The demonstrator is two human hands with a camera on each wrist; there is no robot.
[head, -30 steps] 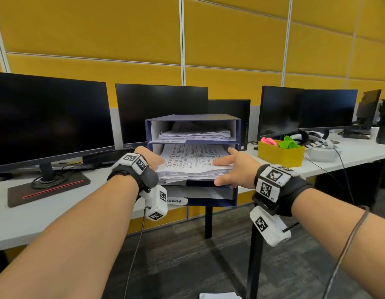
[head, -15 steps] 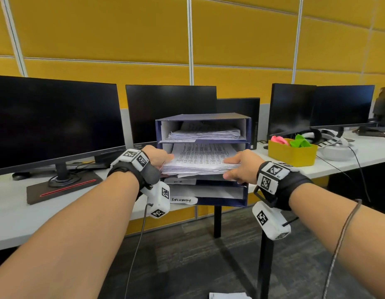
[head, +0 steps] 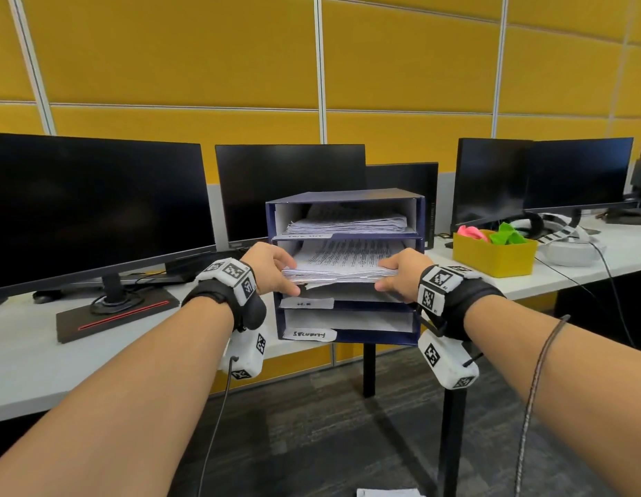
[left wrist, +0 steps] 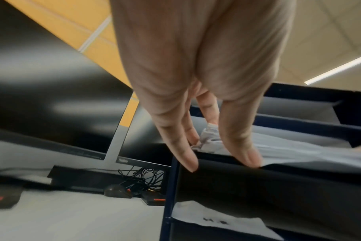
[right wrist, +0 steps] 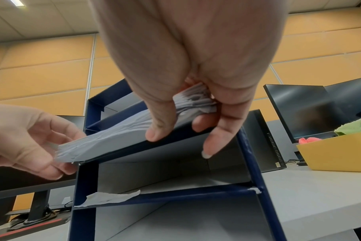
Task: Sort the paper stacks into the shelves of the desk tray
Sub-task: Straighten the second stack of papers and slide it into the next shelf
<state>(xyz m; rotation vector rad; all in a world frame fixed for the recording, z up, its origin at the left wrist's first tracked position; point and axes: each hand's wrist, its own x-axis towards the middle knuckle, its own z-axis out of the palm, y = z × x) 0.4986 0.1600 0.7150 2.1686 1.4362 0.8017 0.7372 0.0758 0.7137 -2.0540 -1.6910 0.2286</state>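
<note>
A dark blue desk tray [head: 347,196] with several shelves stands at the desk edge. Its top shelf holds a printed paper stack [head: 347,224]. A second paper stack [head: 344,263] lies partly inside the second shelf, its front edge sticking out. My left hand [head: 288,278] grips its left front corner, and my right hand [head: 385,274] pinches its right front corner. The right wrist view shows the stack [right wrist: 122,137] resting on the shelf lip, with my right hand [right wrist: 175,128] on one end and my left hand [right wrist: 58,146] on the other. Two lower shelves carry handwritten labels [head: 306,303].
Black monitors [head: 96,209] line the white desk [head: 25,353] behind and beside the tray. A yellow box [head: 495,256] with pink and green cloths and a white headset [head: 570,245] sit at the right. A sheet of paper [head: 387,492] lies on the floor below.
Both hands have pushed the paper stack further into the second shelf, so less of it sticks out in front.
</note>
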